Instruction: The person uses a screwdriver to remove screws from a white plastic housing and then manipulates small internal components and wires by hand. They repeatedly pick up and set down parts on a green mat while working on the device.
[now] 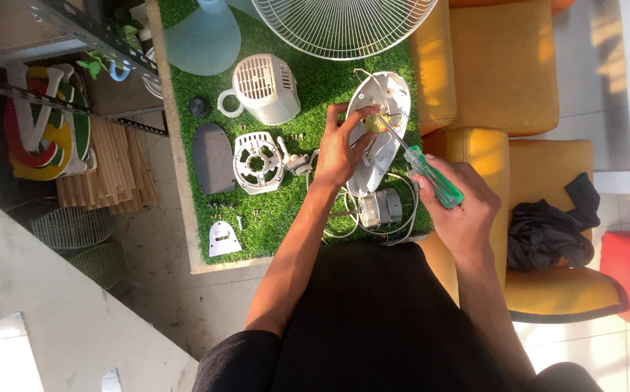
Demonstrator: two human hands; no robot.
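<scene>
Green turf covers the surface [184,156]; on it the left hand [340,149] pinches a yellow part [374,123] on the white housing [379,131]; the right hand [460,207], fingers wrapped around a green-handled screwdriver [431,174], sets its tip at that part; a motor [380,209] lies just below.

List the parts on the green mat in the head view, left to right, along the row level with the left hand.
Dark oval cover → round white vented grille piece → small white bracket → left hand → white oval housing → green-handled screwdriver in the right hand.

One head-worn camera looks steeply down, close over the worktable [184,218].
</scene>
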